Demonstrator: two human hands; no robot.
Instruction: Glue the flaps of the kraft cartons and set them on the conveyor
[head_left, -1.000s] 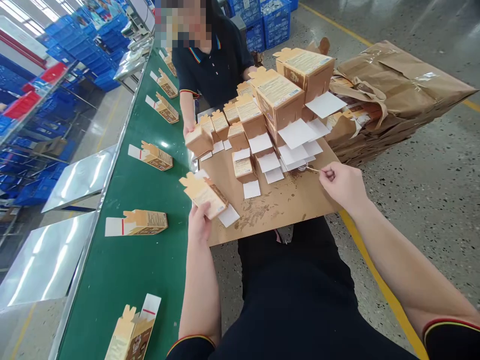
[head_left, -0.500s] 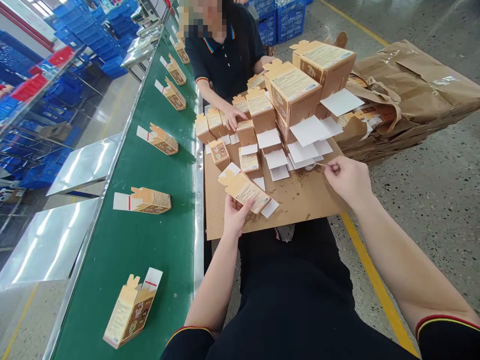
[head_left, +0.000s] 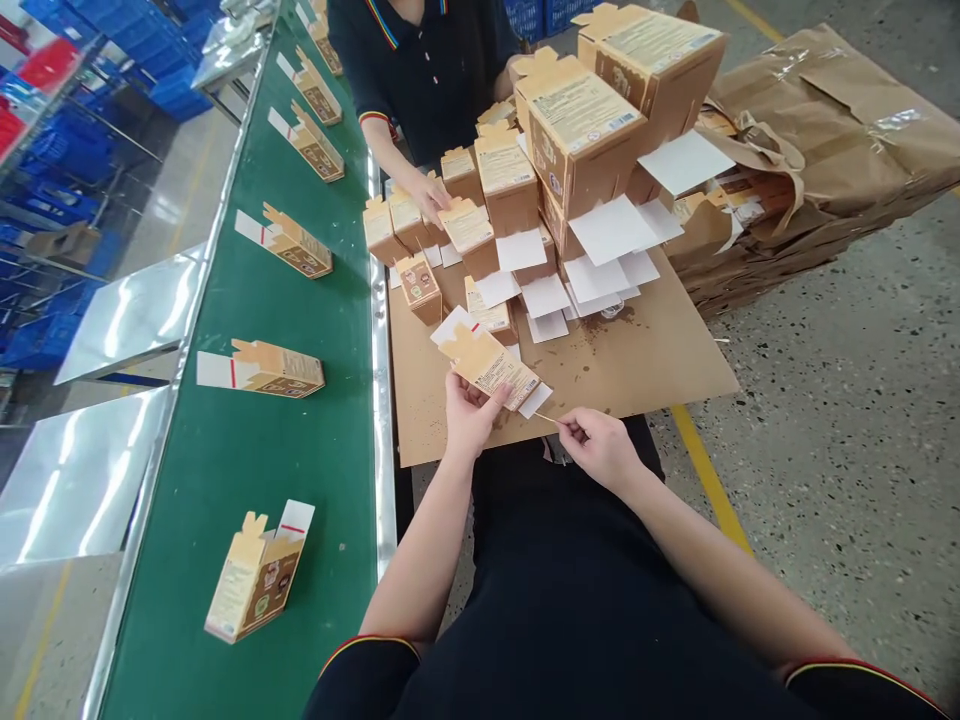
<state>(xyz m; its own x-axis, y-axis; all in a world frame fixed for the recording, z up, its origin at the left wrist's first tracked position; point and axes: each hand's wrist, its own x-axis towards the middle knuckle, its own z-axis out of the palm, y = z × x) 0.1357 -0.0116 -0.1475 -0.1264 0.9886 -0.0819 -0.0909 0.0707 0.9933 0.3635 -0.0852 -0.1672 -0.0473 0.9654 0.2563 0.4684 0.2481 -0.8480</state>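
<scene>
From the head camera, everything sorted itself around the brown cardboard-topped table [head_left: 660, 370]. Over its near edge, the left hand [head_left: 469, 415] had a tan-and-brown printed paperboard carton [head_left: 489, 368] gripped, thumb across the broad printed face, fingers tucked round the side. The right hand [head_left: 596, 445], just off that same edge, was pinching a thin pale stick [head_left: 547, 417] that pointed at the carton's white end flap; couldn't tell if the tip touched. My guess is the carton was super light, stiff along its folded edges but easy to dent mid-panel, and maybe a bit slick on the print. I'd have held it low on the body like that, since the loose flaps probably bent easily. Materials-wise, the table surface was matte with dark smudgy flecks, and boxy cartons [head_left: 577, 145] were piled on its far half, smooth white flaps sticking out. Left of the table ran a smooth green conveyor belt [head_left: 330, 560] with metal edging; right of it sat a crinkled brown paper-wrapped stack [head_left: 832, 130].
</scene>
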